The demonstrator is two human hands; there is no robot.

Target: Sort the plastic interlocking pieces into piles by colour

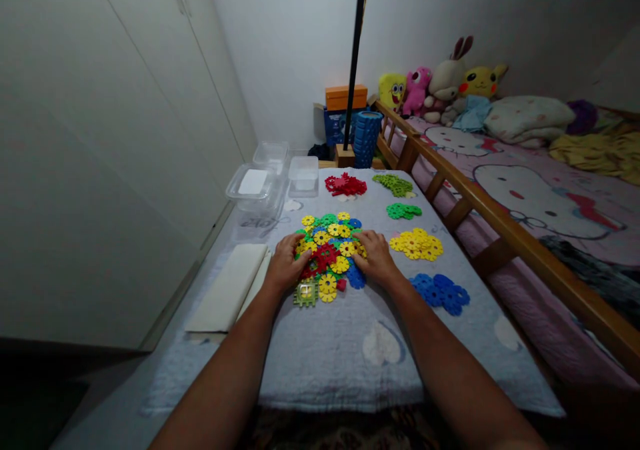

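A mixed pile of plastic interlocking pieces (333, 231) lies in the middle of the cloth-covered table, mostly yellow, green and blue notched discs. Red square pieces (325, 257) rest on top of it, and a translucent green square piece (306, 293) sits at its near left edge. My left hand (287, 260) cups the pile's left side, fingers curved and thumb apart. On the right side, my right hand (374, 255) touches the discs with its fingers spread. Some fingertips are hidden among the pieces. A small red piece (341, 285) lies just in front of the pile.
Separate heaps in red (345, 185), olive green (394, 185), green (404, 211), yellow (417, 244) and blue (440, 293) line the back and right. Clear plastic containers (254, 187) stand back left, behind a folded cream board (230, 290). A wooden bed rail (480, 220) borders the right.
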